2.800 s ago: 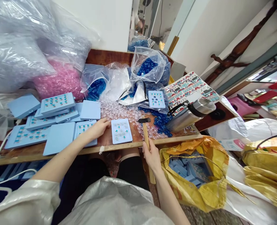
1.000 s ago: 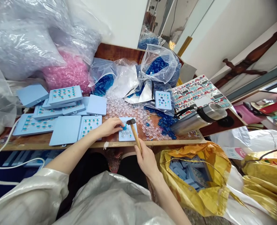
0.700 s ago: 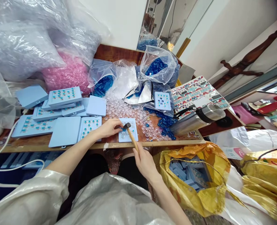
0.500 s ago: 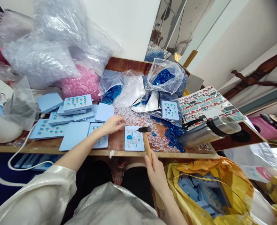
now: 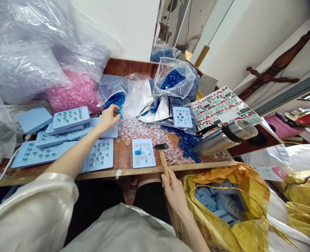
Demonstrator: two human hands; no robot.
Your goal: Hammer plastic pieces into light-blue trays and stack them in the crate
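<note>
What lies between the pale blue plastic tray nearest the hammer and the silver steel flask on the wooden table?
In the head view, the wooden-handled hammer's dark head, clear plastic rings and dark blue plastic pieces lie there.

This place looks like a small workshop for hand assembly, maybe set inside a home. The wooden surface (image 5: 124, 157) is crowded with many light-blue plastic trays (image 5: 99, 154), and at the upper left are big clear bags (image 5: 26, 52) and a bag of pink plastic parts (image 5: 70, 92). Near the middle is a bag of blue plastic parts (image 5: 173, 79). A yellow woven sack (image 5: 223, 178) with more trays stands on the floor at the lower right. A steel thermos (image 5: 225, 140) lies on the surface, and a dark wooden carving (image 5: 273, 66) hangs on the wall at the upper right.
</note>
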